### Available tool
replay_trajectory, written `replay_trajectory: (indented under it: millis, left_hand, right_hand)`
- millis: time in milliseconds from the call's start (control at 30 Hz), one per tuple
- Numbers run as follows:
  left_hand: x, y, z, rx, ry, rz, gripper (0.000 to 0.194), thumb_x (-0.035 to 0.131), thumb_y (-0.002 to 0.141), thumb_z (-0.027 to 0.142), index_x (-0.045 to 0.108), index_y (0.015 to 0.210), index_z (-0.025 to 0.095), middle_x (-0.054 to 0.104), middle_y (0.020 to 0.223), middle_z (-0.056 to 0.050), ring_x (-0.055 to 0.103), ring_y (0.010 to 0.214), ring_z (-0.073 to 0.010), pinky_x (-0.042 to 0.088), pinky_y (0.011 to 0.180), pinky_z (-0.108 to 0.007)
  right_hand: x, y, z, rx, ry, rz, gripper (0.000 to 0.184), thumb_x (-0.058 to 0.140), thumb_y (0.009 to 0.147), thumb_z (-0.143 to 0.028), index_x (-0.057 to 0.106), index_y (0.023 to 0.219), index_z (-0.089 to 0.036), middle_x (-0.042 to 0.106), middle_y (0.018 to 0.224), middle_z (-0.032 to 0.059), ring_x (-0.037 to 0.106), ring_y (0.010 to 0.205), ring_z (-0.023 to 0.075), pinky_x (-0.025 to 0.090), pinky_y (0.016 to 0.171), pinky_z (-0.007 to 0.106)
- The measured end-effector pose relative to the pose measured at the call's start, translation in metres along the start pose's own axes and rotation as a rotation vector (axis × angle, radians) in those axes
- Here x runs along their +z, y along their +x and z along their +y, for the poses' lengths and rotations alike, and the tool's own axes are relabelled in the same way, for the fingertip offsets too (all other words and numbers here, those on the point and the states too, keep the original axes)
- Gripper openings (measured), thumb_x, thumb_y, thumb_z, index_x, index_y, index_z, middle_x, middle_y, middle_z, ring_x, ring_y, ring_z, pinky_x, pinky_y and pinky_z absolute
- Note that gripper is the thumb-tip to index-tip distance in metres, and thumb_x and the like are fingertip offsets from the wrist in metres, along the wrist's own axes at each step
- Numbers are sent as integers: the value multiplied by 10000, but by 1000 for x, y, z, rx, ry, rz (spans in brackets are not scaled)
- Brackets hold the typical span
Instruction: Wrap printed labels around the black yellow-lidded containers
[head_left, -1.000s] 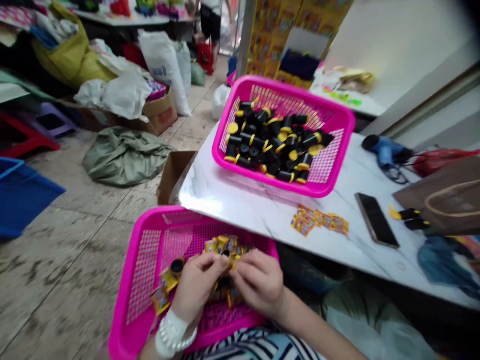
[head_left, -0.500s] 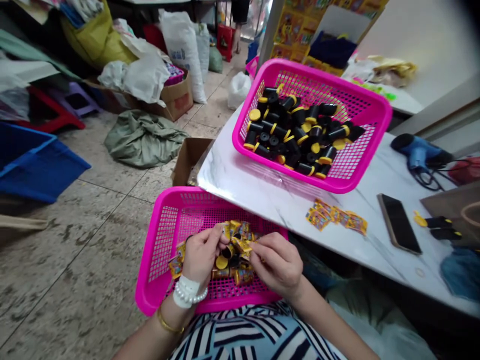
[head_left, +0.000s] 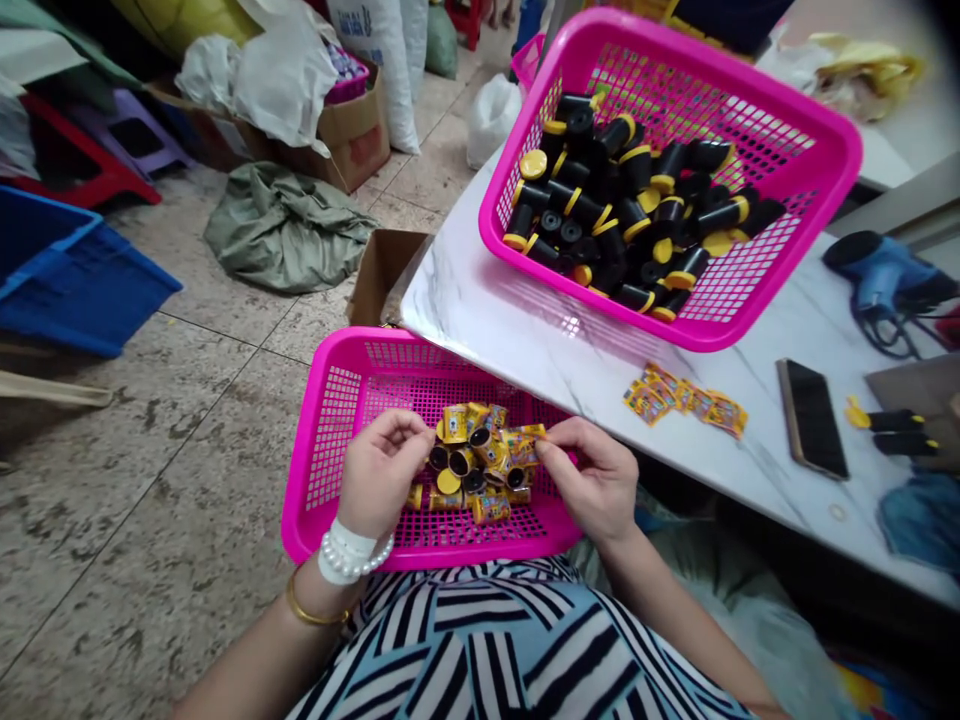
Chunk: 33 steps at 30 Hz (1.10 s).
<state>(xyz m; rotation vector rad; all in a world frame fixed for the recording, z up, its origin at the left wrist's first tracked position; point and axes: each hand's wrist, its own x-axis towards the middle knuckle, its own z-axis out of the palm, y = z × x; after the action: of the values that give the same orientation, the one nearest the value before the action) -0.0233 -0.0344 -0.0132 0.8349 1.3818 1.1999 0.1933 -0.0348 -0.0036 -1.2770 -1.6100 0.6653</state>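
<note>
Pinching a yellow label (head_left: 526, 434), right hand (head_left: 598, 478) hovers over the near basket (head_left: 298, 505); left hand (head_left: 379, 472), fingertips together, can't tell if it's holding.

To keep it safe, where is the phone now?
In the head view, the phone lies at right on the white table, between yellow labels and two black tubes.

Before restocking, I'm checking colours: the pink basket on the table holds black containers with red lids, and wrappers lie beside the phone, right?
The lids are yellow, not red, on the black containers in that pink basket; the head view shows it.
</note>
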Motion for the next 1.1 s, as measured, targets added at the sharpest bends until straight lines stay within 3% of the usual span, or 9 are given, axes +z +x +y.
replay_trajectory:
  millis: [233, 433, 600, 700, 800, 867, 967, 1033, 1100]
  left_hand:
    - [26, -20, 0, -31, 22, -155, 121, 723, 760, 275, 743, 760, 155, 657, 631, -10, 516, 526, -97, 416, 499, -214]
    - [31, -19, 1, 38, 25, -106, 92, 758, 728, 255, 773, 771, 174, 707, 721, -35, 617, 657, -145, 515, 652, -261]
    - [26, -15, 4, 129, 129, -73, 61, 774, 714, 249, 779, 687, 194, 737, 801, -59, 658, 813, -186, 513, 785, -267]
    - [24, -12, -3, -19, 110, -82, 177, 807, 700, 349, 786, 755, 182, 708, 682, -42, 602, 621, -143, 478, 611, -232]
    - [24, -7, -11, -195, -14, -122, 385, 833, 643, 497, 754, 792, 150, 521, 436, 31, 412, 413, -81, 313, 434, -202]
    - [24, -5, -13, -291, -81, -206, 454, 854, 604, 524, 731, 797, 131, 470, 411, 50, 354, 392, -54, 237, 418, -182]
    - [21, -6, -11, -397, -144, -301, 455, 856, 612, 521, 686, 739, 119, 443, 401, 59, 288, 378, -24, 153, 410, -166]
    - [20, -7, -8, -432, -195, -312, 441, 841, 641, 518, 656, 725, 127, 446, 396, 59, 270, 365, -16, 124, 402, -160]
    - [18, -5, -4, -446, -258, -304, 417, 838, 658, 492, 641, 748, 136, 474, 419, 56, 266, 360, -11, 109, 390, -151]
  right_hand:
    - [12, -9, -6, 45, -28, 47, 115, 651, 837, -141, 650, 731, -187, 629, 684, -3, 563, 598, 120, 452, 574, 254]
    - [19, -10, -12, -8, -30, 14, 129, 633, 854, -158, 639, 731, -193, 627, 671, 7, 573, 593, 131, 459, 580, 271]
    - [25, -10, -8, -71, -71, -38, 135, 608, 868, -156, 633, 738, -182, 607, 663, 13, 551, 574, 120, 440, 564, 255]
    - [33, -10, -5, -138, -126, -8, 184, 574, 879, -169, 612, 700, -175, 572, 619, 10, 524, 552, 119, 403, 543, 254]
    - [36, -4, -4, -149, -135, -33, 266, 541, 900, -203, 582, 639, -178, 542, 568, -1, 504, 514, 109, 370, 518, 250]
    - [26, 9, -5, -153, -121, -106, 308, 539, 915, -238, 580, 615, -182, 551, 548, -6, 498, 487, 101, 363, 497, 240]
    - [-14, 50, -7, -164, -217, -114, 299, 557, 924, -306, 627, 658, -190, 622, 582, 8, 555, 528, 117, 412, 537, 238]
    - [-51, 89, -3, -167, -448, -1, 260, 558, 920, -354, 677, 751, -197, 686, 705, 45, 614, 654, 161, 454, 634, 275]
    - [-85, 130, 5, -38, -733, 31, 238, 551, 915, -370, 719, 883, -205, 723, 885, 81, 652, 803, 200, 469, 722, 305]
